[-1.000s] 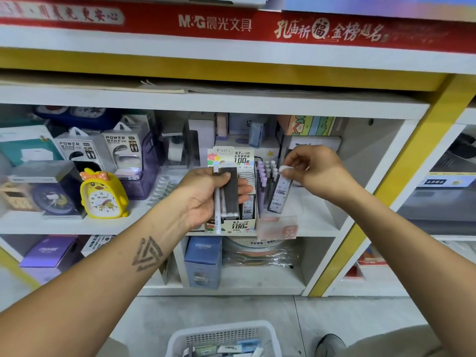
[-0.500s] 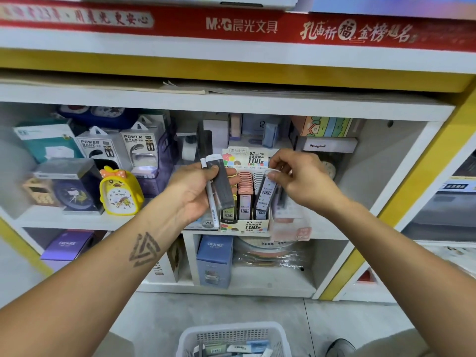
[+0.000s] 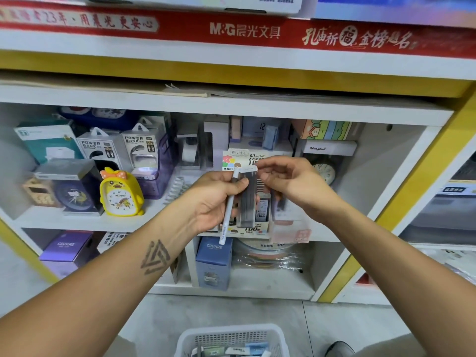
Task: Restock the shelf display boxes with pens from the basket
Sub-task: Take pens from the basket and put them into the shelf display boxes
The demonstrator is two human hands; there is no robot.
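Item under handling: a flat, dark grey lead-refill case (image 3: 246, 199) with a pale cap end, held upright before the display box (image 3: 251, 229). The left hand (image 3: 215, 199) grips it, thumb across its face, together with a slim white pen (image 3: 228, 215) that hangs slanted below the palm. The right hand (image 3: 288, 180) is at the case's top edge, fingers curled in a pinch; whether they actually touch the cap cannot be told, as the area is blurred.

The display box is printed cardboard, marked "0.7 HB" and "100", standing at the front edge of the middle shelf (image 3: 85, 222), near the centre. More upright refill cases stand in its slots.

The shelf unit is white laminate board with yellow uprights and a red printed banner (image 3: 244, 30) along the top rail. Toward the left end of the same shelf stand a glossy yellow chick-shaped alarm clock (image 3: 119, 193), boxed power banks (image 3: 140, 148) and a dark boxed clock. A round clock face (image 3: 324, 171) sits behind the right hand. On the lower shelf stands a blue "CRUHRE" carton (image 3: 213, 261), beside it a film-wrapped round pack.

The floor is grey tile. At the bottom edge of view, a white perforated plastic basket (image 3: 231, 336) holds packaged stationery.
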